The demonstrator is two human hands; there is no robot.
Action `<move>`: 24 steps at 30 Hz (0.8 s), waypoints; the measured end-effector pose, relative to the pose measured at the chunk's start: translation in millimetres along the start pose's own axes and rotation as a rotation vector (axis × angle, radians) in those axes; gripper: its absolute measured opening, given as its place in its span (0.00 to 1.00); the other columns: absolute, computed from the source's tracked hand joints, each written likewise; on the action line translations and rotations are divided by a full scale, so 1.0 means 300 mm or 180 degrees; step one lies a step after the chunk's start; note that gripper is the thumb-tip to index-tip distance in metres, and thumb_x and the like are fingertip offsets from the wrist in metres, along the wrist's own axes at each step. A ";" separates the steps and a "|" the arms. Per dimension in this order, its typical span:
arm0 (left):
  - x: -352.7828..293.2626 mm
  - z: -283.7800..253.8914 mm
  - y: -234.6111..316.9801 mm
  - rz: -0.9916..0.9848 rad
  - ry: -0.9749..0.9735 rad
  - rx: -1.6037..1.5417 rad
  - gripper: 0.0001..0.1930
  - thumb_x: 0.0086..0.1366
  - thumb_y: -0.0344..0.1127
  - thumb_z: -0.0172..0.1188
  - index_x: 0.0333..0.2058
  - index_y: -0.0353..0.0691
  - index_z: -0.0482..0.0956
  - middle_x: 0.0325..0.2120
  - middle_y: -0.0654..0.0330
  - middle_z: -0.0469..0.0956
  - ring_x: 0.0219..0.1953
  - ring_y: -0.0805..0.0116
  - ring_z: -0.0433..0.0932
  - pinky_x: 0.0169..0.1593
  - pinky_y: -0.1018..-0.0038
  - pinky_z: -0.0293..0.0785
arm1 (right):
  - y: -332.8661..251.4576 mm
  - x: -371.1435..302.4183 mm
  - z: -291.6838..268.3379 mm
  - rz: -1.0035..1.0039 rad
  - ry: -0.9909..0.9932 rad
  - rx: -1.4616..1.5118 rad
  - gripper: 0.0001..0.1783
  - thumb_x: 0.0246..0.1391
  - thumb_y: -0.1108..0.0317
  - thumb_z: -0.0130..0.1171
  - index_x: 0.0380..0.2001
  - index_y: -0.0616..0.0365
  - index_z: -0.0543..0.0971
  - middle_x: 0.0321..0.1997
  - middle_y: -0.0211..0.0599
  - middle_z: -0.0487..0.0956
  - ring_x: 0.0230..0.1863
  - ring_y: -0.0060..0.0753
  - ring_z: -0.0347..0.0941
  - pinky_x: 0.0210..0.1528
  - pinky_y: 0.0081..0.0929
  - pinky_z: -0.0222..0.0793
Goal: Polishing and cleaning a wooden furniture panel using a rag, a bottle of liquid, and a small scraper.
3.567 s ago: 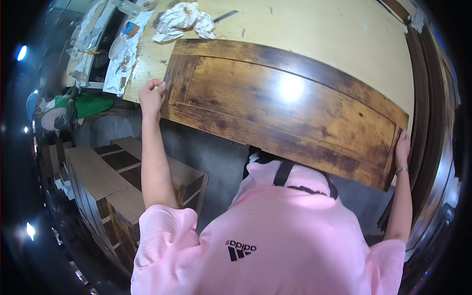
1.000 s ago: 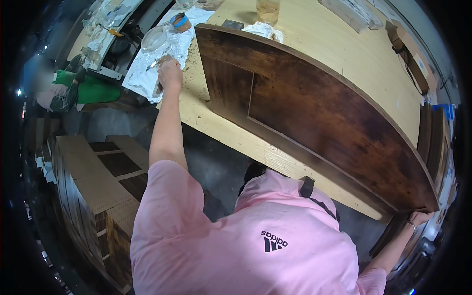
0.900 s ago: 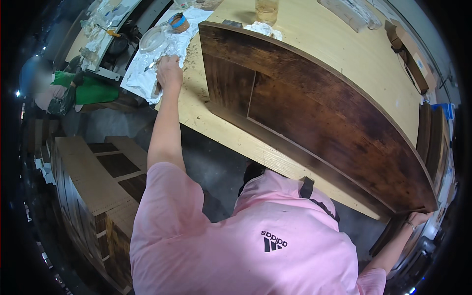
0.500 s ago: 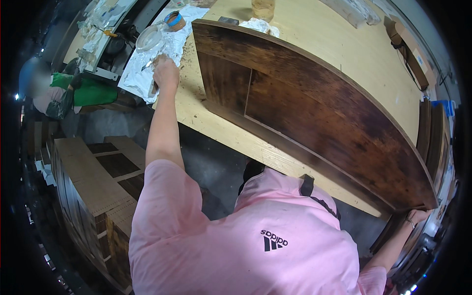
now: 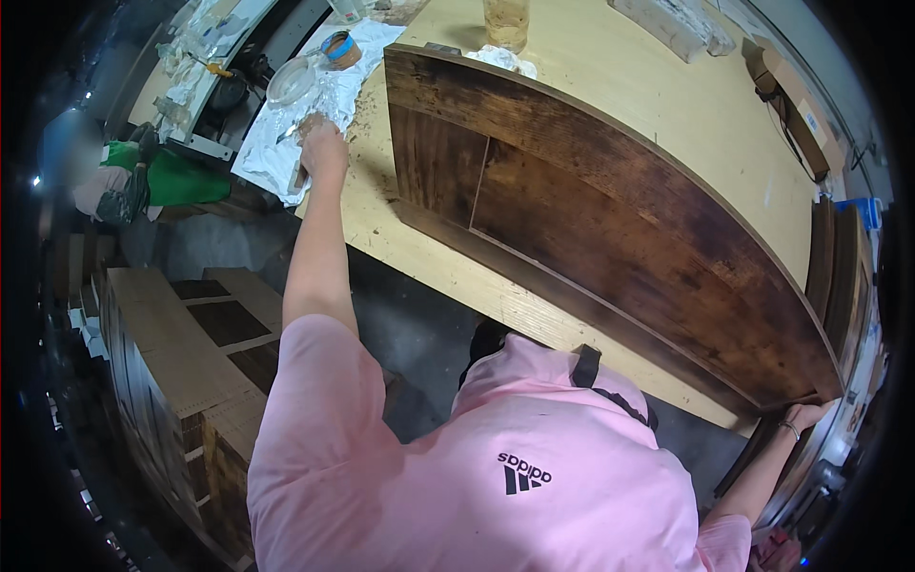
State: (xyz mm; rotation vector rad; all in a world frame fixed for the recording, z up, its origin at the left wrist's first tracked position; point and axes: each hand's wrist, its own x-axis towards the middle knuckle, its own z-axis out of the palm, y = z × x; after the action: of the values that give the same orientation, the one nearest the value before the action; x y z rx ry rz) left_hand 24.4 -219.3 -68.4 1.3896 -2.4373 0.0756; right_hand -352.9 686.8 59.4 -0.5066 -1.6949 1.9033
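Note:
A long dark-brown wood-grain board assembly [image 5: 610, 219], like a furniture panel with a raised rim, stands tilted on edge on the pale table. My right hand [image 5: 808, 416], a band at its wrist, is closed on the panel's near right corner; the fingers are partly hidden behind it. Far to the left, my left hand [image 5: 326, 153] is closed over a white plastic-covered cloth [image 5: 257, 167]. A thin, tool-like piece sticks out by its fingers, too small to name. Just beyond lie a clear round lid or dish [image 5: 291, 82] and a small brown jar with a blue rim [image 5: 340, 50].
The pale tabletop [image 5: 591, 86] holds a clear jar with brown residue [image 5: 506, 24], a crumpled white cloth [image 5: 502, 61] and a long cardboard box [image 5: 796, 105]. Cardboard-topped stacked panels [image 5: 152, 315] stand at lower left. Another person [image 5: 105, 181] is at the far left.
The view has shifted slightly. My left hand stays over the white cloth, and my right hand keeps hold of the panel's corner.

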 end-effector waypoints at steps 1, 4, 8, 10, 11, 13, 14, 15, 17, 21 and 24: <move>0.012 -0.002 0.008 -0.0206 -0.0242 0.0164 0.08 0.61 0.35 0.52 0.33 0.41 0.80 0.36 0.48 0.80 0.40 0.47 0.78 0.41 0.55 0.74 | 0.009 0.019 -0.013 -0.0015 -0.0006 0.0054 0.24 0.60 0.55 0.46 0.52 0.60 0.73 0.56 0.38 0.74 0.58 0.38 0.68 0.62 0.33 0.61; 0.022 -0.014 0.014 -0.0622 -0.0495 0.0158 0.09 0.62 0.34 0.51 0.34 0.38 0.79 0.37 0.47 0.80 0.42 0.46 0.78 0.43 0.56 0.74 | 0.004 -0.041 0.033 -0.0018 0.0006 0.0036 0.23 0.59 0.56 0.47 0.51 0.60 0.74 0.56 0.38 0.74 0.56 0.38 0.69 0.61 0.34 0.62; -0.010 -0.040 0.049 -0.0995 0.0309 -0.0298 0.11 0.63 0.36 0.53 0.37 0.35 0.77 0.37 0.46 0.80 0.42 0.49 0.79 0.41 0.60 0.74 | 0.004 -0.037 0.050 0.0040 -0.0041 0.0142 0.23 0.59 0.54 0.46 0.49 0.58 0.76 0.55 0.37 0.75 0.56 0.38 0.69 0.60 0.34 0.62; -0.054 -0.107 0.037 -0.0845 0.0768 -0.1574 0.10 0.62 0.33 0.57 0.39 0.34 0.77 0.35 0.51 0.80 0.39 0.59 0.79 0.39 0.69 0.73 | 0.040 0.012 0.028 0.0069 -0.0037 0.0139 0.23 0.60 0.54 0.46 0.49 0.59 0.77 0.54 0.37 0.77 0.55 0.39 0.70 0.60 0.36 0.63; -0.075 -0.137 0.013 -0.0595 0.1112 -0.2495 0.09 0.62 0.30 0.58 0.40 0.34 0.77 0.34 0.54 0.80 0.37 0.65 0.78 0.38 0.74 0.72 | 0.056 0.011 0.051 0.0141 -0.0123 0.0146 0.24 0.60 0.54 0.46 0.49 0.59 0.77 0.55 0.38 0.76 0.56 0.40 0.70 0.60 0.36 0.62; -0.219 -0.375 0.234 -0.0441 0.0808 -0.4063 0.09 0.59 0.22 0.59 0.39 0.34 0.79 0.30 0.61 0.79 0.34 0.75 0.74 0.37 0.79 0.69 | 0.061 -0.034 0.043 0.0076 -0.0128 0.0166 0.23 0.61 0.54 0.44 0.49 0.60 0.76 0.55 0.38 0.76 0.55 0.38 0.70 0.60 0.35 0.63; -0.311 -0.471 0.322 -0.0206 0.0694 -0.3630 0.09 0.58 0.21 0.59 0.38 0.35 0.80 0.30 0.62 0.79 0.33 0.74 0.74 0.37 0.78 0.70 | 0.061 -0.034 0.039 0.0064 -0.0069 0.0128 0.23 0.61 0.54 0.44 0.49 0.60 0.76 0.55 0.38 0.76 0.55 0.38 0.70 0.60 0.35 0.63; -0.400 -0.549 0.389 0.0008 0.0618 -0.3169 0.09 0.57 0.21 0.59 0.37 0.36 0.81 0.30 0.63 0.79 0.33 0.74 0.74 0.36 0.76 0.70 | 0.073 -0.026 0.041 0.0020 -0.0047 0.0084 0.23 0.61 0.54 0.44 0.49 0.60 0.76 0.54 0.38 0.76 0.55 0.38 0.70 0.60 0.35 0.63; -0.513 -0.610 0.485 0.1792 0.0096 -0.2596 0.06 0.55 0.22 0.62 0.33 0.36 0.82 0.28 0.62 0.78 0.30 0.72 0.74 0.35 0.77 0.70 | 0.082 -0.007 0.026 -0.0091 -0.0021 0.0018 0.23 0.61 0.54 0.44 0.48 0.60 0.76 0.54 0.38 0.76 0.55 0.37 0.71 0.60 0.34 0.64; -0.596 -0.523 0.594 0.2579 -0.0163 -0.2363 0.08 0.49 0.21 0.64 0.30 0.38 0.82 0.25 0.61 0.75 0.29 0.64 0.73 0.32 0.72 0.69 | 0.107 0.017 0.036 -0.0246 0.0011 -0.0051 0.23 0.61 0.54 0.43 0.48 0.60 0.76 0.53 0.37 0.76 0.55 0.37 0.71 0.59 0.33 0.64; -0.595 -0.464 0.608 0.2795 -0.0152 -0.2015 0.08 0.47 0.21 0.64 0.28 0.39 0.81 0.23 0.62 0.73 0.28 0.63 0.72 0.31 0.70 0.69 | 0.109 -0.007 0.051 -0.0315 -0.0014 0.0056 0.22 0.61 0.55 0.43 0.47 0.60 0.76 0.52 0.37 0.76 0.54 0.36 0.71 0.59 0.32 0.65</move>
State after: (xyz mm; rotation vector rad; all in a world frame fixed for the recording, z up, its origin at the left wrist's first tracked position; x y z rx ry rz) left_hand -10.2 52.6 28.5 0.0292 -2.5726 -0.4787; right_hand -365.3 671.4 29.0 -0.4045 -1.6729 1.8486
